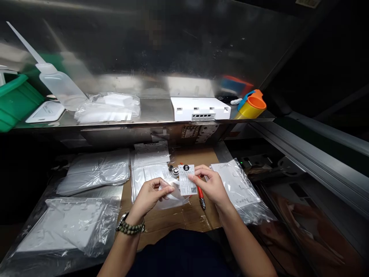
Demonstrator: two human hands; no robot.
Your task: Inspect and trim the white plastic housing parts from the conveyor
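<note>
Between the thumb and fingers of my right hand [211,185] is a white printed card [186,180], with a black round mark at its top and a QR code at its lower right. My left hand [151,195] pinches a small translucent plastic bag [176,201], which reaches close to the card's left edge; I cannot tell whether they touch. Below the card and my right fingers lies a red-handled tool [200,192] with a dark end, its kind unclear. A shiny round metal object [173,170] sits just behind the bag. Brown cardboard [161,227] covers the worktop under both hands.
White panels in clear bags lie at the left [66,225] and right [236,182]; stacked plastic sleeves [98,169] lie behind. On the metal shelf stand a green bin [19,98], a squeeze bottle [62,86], a white router-like device [201,109] and tape rolls [252,105].
</note>
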